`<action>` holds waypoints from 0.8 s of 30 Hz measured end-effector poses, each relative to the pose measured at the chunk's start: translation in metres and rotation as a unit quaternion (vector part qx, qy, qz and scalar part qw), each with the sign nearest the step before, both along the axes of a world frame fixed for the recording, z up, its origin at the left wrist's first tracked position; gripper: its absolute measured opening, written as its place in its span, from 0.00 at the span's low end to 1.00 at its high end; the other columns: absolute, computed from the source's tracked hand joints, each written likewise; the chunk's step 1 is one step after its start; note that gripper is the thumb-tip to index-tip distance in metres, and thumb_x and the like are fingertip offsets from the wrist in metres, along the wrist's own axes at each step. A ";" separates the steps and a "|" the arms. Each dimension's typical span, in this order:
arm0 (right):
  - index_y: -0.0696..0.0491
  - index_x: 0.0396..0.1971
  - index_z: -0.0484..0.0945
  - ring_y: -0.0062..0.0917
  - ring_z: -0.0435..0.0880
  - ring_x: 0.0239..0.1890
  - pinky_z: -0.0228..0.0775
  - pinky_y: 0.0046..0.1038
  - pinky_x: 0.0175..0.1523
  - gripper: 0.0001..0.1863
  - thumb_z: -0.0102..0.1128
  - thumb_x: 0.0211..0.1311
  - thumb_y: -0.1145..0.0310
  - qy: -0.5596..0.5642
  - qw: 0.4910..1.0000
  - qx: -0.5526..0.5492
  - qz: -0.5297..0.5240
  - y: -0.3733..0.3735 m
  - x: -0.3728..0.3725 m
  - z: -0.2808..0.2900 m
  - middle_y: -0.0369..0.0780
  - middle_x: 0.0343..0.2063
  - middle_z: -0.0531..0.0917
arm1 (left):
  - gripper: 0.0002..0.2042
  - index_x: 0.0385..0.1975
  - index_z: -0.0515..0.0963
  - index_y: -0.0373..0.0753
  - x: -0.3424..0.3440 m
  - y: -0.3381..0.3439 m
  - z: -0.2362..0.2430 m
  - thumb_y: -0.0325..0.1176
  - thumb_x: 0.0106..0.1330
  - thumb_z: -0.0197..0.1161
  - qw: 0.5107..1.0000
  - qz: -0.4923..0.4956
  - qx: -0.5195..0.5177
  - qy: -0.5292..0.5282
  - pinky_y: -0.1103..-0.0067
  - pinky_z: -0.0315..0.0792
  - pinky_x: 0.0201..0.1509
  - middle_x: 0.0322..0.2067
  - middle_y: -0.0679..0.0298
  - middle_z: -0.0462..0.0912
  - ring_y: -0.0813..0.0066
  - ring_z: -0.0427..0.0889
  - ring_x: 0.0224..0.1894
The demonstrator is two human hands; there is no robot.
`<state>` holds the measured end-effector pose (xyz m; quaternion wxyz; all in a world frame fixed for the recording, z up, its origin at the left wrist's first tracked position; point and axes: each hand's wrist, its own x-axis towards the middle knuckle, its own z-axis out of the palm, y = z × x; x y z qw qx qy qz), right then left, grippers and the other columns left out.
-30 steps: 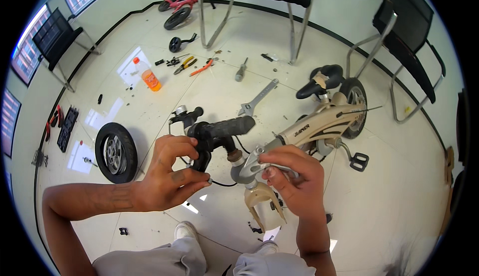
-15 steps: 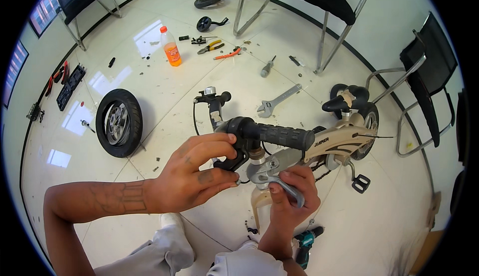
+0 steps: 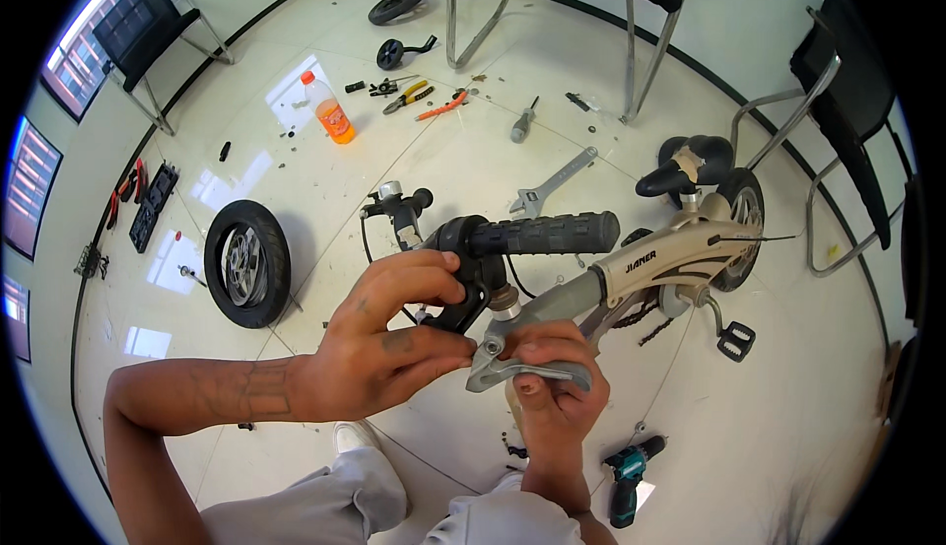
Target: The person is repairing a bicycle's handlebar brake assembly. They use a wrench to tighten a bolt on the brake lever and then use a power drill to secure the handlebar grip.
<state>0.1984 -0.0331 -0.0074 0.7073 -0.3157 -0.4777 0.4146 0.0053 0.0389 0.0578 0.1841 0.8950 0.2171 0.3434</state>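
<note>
My left hand is closed on the black brake-lever housing beneath a rubber handlebar grip, its fingertips at the silver lever's end. My right hand is closed round that silver brake lever, held below the housing. Behind them stands the beige bicycle frame with black saddle, rear wheel and pedal. The fork is mostly hidden behind my right hand. The handlebar's other end, with a bell, points away from me.
A loose wheel lies left, a cordless drill lower right. Farther off are an adjustable wrench, screwdriver, pliers, orange-drink bottle, tool case, pink balance bike and black chairs.
Both hands, handlebar and lever have shifted rightward in view compared with a second ago. The silver lever has turned and sits lower. The drill has come into view at lower right.
</note>
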 end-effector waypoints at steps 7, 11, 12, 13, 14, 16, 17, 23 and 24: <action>0.60 0.45 0.76 0.33 0.83 0.44 0.76 0.31 0.49 0.12 0.65 0.65 0.73 0.081 0.997 -0.001 0.016 0.003 -0.001 -0.006 0.46 0.42 0.79 | 0.11 0.35 0.85 0.40 -0.002 0.003 0.001 0.27 0.52 0.77 0.999 -0.016 0.021 0.020 0.61 0.69 0.60 0.50 0.54 0.70 0.50 0.71 0.58; 0.61 0.46 0.75 0.33 0.83 0.44 0.76 0.31 0.51 0.14 0.65 0.66 0.71 0.111 0.994 -0.011 0.014 0.005 -0.002 -0.011 0.46 0.42 0.79 | 0.11 0.35 0.85 0.41 -0.002 0.004 0.000 0.27 0.52 0.77 1.000 -0.015 0.012 0.014 0.61 0.68 0.60 0.49 0.55 0.69 0.51 0.71 0.58; 0.61 0.46 0.74 0.32 0.83 0.44 0.76 0.31 0.51 0.14 0.65 0.66 0.70 0.118 0.993 -0.015 0.015 0.005 -0.003 -0.013 0.46 0.42 0.79 | 0.10 0.35 0.85 0.41 -0.002 0.004 0.000 0.27 0.52 0.77 1.000 -0.015 0.009 0.013 0.61 0.68 0.60 0.49 0.55 0.69 0.51 0.71 0.58; 0.61 0.46 0.74 0.32 0.82 0.44 0.75 0.31 0.52 0.14 0.65 0.66 0.70 0.120 0.993 -0.015 0.016 0.005 -0.004 -0.014 0.46 0.42 0.79 | 0.10 0.35 0.85 0.41 -0.001 0.005 0.000 0.27 0.52 0.77 1.000 -0.015 0.009 0.015 0.61 0.68 0.60 0.49 0.55 0.69 0.51 0.71 0.58; 0.61 0.46 0.74 0.32 0.82 0.45 0.75 0.32 0.52 0.15 0.65 0.66 0.69 0.121 0.992 -0.017 0.016 0.005 -0.004 -0.016 0.46 0.42 0.79 | 0.10 0.34 0.85 0.41 -0.001 0.005 0.000 0.27 0.52 0.77 1.000 -0.015 0.009 0.017 0.61 0.68 0.60 0.49 0.55 0.69 0.51 0.71 0.58; 0.60 0.46 0.74 0.32 0.82 0.45 0.75 0.33 0.53 0.16 0.66 0.66 0.68 0.137 0.990 -0.026 0.007 0.006 -0.006 -0.019 0.46 0.42 0.79 | 0.10 0.34 0.85 0.42 -0.001 0.005 0.001 0.28 0.52 0.77 1.000 -0.014 0.011 0.022 0.62 0.68 0.60 0.49 0.55 0.69 0.52 0.70 0.58; 0.60 0.46 0.73 0.32 0.82 0.45 0.75 0.34 0.53 0.16 0.66 0.66 0.67 0.152 0.988 -0.035 -0.002 0.007 -0.008 -0.020 0.46 0.42 0.79 | 0.10 0.34 0.85 0.42 -0.001 0.005 0.002 0.28 0.52 0.77 1.000 -0.014 0.013 0.023 0.62 0.68 0.60 0.49 0.55 0.69 0.51 0.70 0.58; 0.56 0.51 0.68 0.34 0.81 0.45 0.75 0.34 0.52 0.20 0.66 0.66 0.65 0.372 0.916 -0.105 0.105 0.005 -0.006 -0.021 0.44 0.45 0.79 | 0.10 0.33 0.85 0.43 0.005 0.005 0.001 0.29 0.52 0.77 1.000 -0.009 0.011 0.014 0.62 0.68 0.59 0.49 0.55 0.70 0.51 0.71 0.58; 0.55 0.52 0.67 0.35 0.81 0.46 0.75 0.33 0.52 0.21 0.65 0.66 0.65 0.406 0.898 -0.105 0.131 0.005 -0.004 -0.021 0.44 0.46 0.78 | 0.10 0.33 0.85 0.43 0.006 0.006 0.001 0.29 0.51 0.77 1.000 -0.009 0.012 0.014 0.62 0.68 0.59 0.49 0.56 0.70 0.51 0.71 0.58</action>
